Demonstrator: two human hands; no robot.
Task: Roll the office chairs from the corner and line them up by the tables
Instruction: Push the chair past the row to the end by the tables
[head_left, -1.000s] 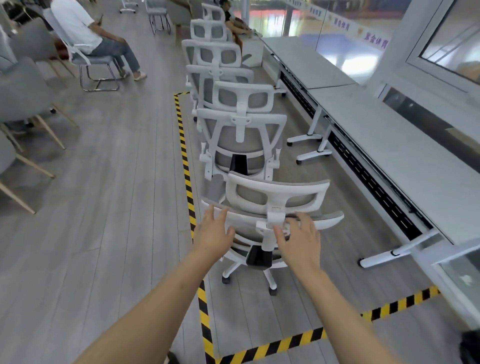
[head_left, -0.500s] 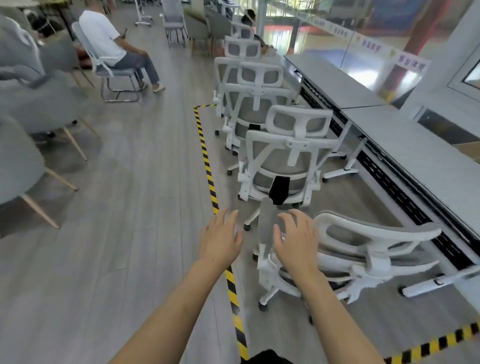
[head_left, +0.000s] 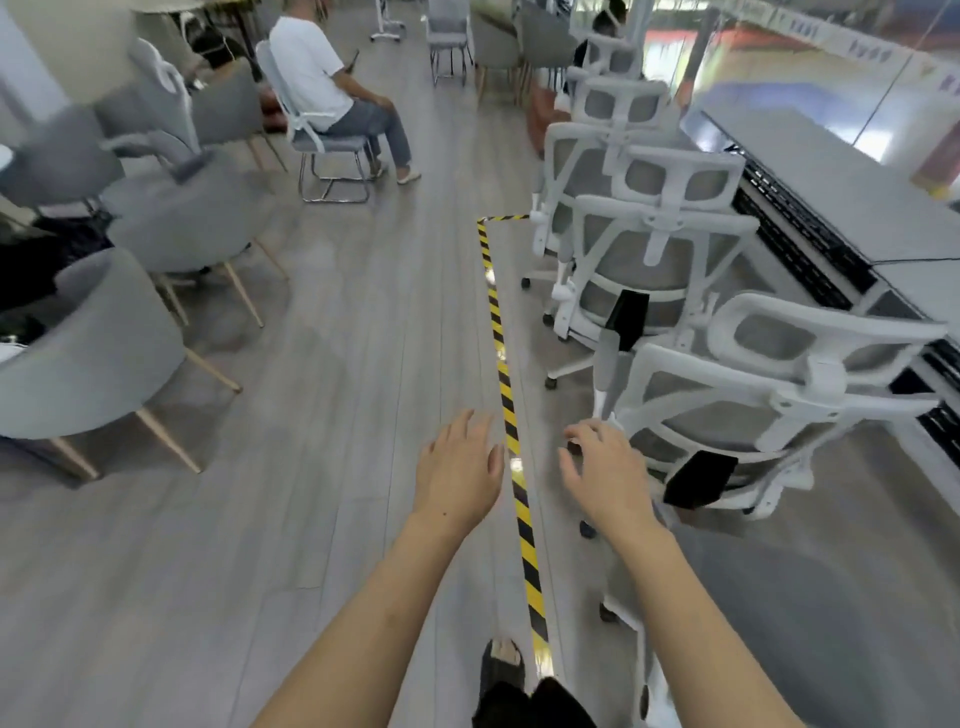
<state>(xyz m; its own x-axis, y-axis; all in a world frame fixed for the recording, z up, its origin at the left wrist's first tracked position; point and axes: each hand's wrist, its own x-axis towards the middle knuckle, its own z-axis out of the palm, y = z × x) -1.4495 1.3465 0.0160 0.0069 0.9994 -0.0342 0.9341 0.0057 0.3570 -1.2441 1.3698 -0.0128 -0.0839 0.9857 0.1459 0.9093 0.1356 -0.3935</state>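
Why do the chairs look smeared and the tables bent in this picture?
Head view: motion blur smears the grey shell chairs and white office chairs; the wide-angle lens bows the tables and floor tape; glare washes out the glass wall.

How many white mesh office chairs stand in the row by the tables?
5 visible: nearest chair beside the right hand; second; third; fourth; farthest. More may be hidden behind them.

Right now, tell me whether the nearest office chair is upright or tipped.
Upright: the nearest office chair stands on the floor, backrest raised. Neither the left hand nor the right hand holds it.
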